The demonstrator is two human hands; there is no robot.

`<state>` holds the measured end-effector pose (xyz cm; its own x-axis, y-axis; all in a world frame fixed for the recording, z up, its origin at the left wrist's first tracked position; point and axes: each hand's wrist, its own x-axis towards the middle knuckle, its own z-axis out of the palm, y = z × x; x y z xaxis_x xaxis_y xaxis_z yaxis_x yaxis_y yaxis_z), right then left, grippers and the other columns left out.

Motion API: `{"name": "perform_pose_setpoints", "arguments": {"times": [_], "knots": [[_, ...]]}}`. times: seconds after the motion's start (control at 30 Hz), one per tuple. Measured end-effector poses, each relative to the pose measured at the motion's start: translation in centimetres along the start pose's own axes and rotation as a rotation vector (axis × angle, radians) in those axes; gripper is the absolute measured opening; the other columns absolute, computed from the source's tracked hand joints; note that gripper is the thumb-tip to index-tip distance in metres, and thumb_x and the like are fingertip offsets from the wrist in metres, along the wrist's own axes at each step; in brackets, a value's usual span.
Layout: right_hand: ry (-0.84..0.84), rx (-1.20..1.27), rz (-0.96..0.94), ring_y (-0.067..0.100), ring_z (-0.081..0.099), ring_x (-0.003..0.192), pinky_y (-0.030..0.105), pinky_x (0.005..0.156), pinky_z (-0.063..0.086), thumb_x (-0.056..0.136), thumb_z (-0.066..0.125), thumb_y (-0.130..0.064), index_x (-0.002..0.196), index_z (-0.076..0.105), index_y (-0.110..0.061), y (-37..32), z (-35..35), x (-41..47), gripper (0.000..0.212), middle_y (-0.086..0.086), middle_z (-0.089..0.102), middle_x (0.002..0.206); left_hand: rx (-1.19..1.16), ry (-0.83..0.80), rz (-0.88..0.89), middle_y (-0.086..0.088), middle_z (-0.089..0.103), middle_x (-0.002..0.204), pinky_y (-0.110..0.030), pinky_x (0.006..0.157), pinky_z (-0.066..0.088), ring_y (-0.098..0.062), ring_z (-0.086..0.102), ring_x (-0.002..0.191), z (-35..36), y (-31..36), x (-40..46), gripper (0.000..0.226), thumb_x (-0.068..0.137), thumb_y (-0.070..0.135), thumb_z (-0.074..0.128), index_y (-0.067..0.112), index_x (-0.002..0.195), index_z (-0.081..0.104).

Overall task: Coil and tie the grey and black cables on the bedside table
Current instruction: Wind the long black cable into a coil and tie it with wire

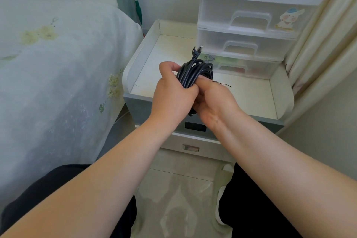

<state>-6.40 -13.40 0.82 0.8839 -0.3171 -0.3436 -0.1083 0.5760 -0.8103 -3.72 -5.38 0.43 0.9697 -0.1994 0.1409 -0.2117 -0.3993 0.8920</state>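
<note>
A dark coiled cable is bunched in a tight bundle above the front of the bedside table. Its plug end sticks up from the top of the coil. My left hand grips the bundle from the left, fingers curled round it. My right hand holds it from the right, thumb pressed on the coil. A thin dark tie wire pokes out to the right past my right thumb. I see no other cable on the table.
A white plastic drawer unit stands at the back right of the table's raised-rim top. A bed with a floral cover lies to the left. Cream curtains hang at the right. The table's drawers face me below.
</note>
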Motion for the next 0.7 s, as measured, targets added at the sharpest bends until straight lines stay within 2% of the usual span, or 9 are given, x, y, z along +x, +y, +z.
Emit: {"name": "perform_pose_setpoints", "arguments": {"times": [0.07,0.17,0.3,0.47,0.6,0.63,0.7], "knots": [[0.016,0.03,0.001,0.012,0.063,0.061,0.018,0.051,0.049,0.089,0.049,-0.001,0.099,0.07,-0.007,0.1,0.0,0.1,0.024,0.009,0.069,0.087,0.012,0.011,0.008,0.003,0.056,0.065,-0.027,0.049,0.041,-0.015,0.056,0.059,0.1,0.1,-0.1,0.039,0.081,0.013,0.059,0.017,0.11,0.033],[0.032,0.045,0.018,0.015,0.064,0.065,0.019,0.052,0.05,0.089,0.049,0.0,0.104,0.069,-0.005,0.2,0.0,0.4,0.026,0.011,0.069,0.091,0.02,0.024,-0.009,0.003,0.057,0.07,-0.026,0.048,0.04,-0.014,0.057,0.06,0.1,0.1,-0.1,0.037,0.081,0.016,0.06,0.016,0.107,0.034],[0.012,0.121,0.086,0.019,0.066,0.075,0.027,0.065,0.054,0.09,0.047,-0.001,0.104,0.068,-0.008,0.4,0.0,0.6,0.026,0.01,0.07,0.094,0.034,0.045,-0.02,0.005,0.056,0.076,-0.03,0.054,0.047,-0.012,0.059,0.068,0.2,0.2,-0.1,0.034,0.083,0.02,0.062,0.017,0.105,0.036],[-0.018,0.172,0.154,0.021,0.065,0.089,0.034,0.087,0.051,0.092,0.046,-0.001,0.119,0.062,-0.005,0.1,-0.3,1.0,0.032,0.013,0.066,0.111,0.09,0.056,0.018,0.01,0.053,0.077,-0.032,0.061,0.049,-0.014,0.059,0.074,0.2,0.1,-0.1,0.031,0.083,0.021,0.061,0.016,0.106,0.041],[0.038,0.069,0.102,0.02,0.064,0.078,0.026,0.065,0.053,0.085,0.053,0.004,0.122,0.059,0.0,0.8,-0.9,1.9,0.037,0.017,0.067,0.109,0.126,0.042,0.014,0.009,0.056,0.081,-0.024,0.056,0.045,-0.008,0.057,0.074,0.1,-0.6,0.3,0.029,0.082,0.024,0.062,0.015,0.105,0.047],[0.056,0.051,0.072,0.021,0.064,0.08,0.026,0.065,0.054,0.083,0.055,0.005,0.119,0.059,0.002,0.9,-1.1,2.1,0.036,0.019,0.067,0.109,0.138,0.028,0.007,0.008,0.056,0.081,-0.023,0.054,0.043,-0.008,0.056,0.072,-0.1,-0.7,0.5,0.027,0.081,0.024,0.062,0.015,0.103,0.048],[0.079,-0.006,0.001,0.021,0.063,0.076,0.025,0.065,0.053,0.084,0.059,0.004,0.101,0.061,-0.001,1.2,-1.3,2.3,0.018,0.017,0.068,0.097,0.144,-0.008,-0.026,0.005,0.057,0.077,-0.025,0.051,0.039,-0.011,0.056,0.067,-0.3,-1.1,0.8,0.022,0.081,0.027,0.062,0.013,0.095,0.051]]}}
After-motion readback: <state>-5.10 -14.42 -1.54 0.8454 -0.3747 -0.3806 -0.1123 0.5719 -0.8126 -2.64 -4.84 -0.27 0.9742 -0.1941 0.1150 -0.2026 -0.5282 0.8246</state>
